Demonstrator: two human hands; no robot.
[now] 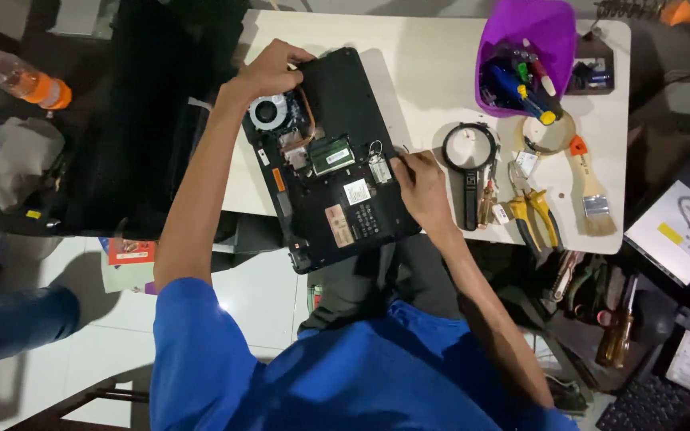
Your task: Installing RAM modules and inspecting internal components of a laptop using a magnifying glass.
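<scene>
An open black laptop base (337, 207) lies bottom-up on the white table (433, 72), with its fan (269, 112), a green memory module (331, 156) and circuit parts exposed. My left hand (269, 70) grips the laptop's far corner just beyond the fan. At the laptop's right edge my right hand (423, 190) rests with its fingers pinched on a small thin tool (401, 153) near a small card with wires.
A purple tub (525, 32) of tools stands at the back right. A magnifying glass (469, 156), yellow-handled pliers (538, 217), a tape roll (549, 137) and a paintbrush (590, 187) lie right of the laptop. An orange-capped bottle (21, 76) lies far left.
</scene>
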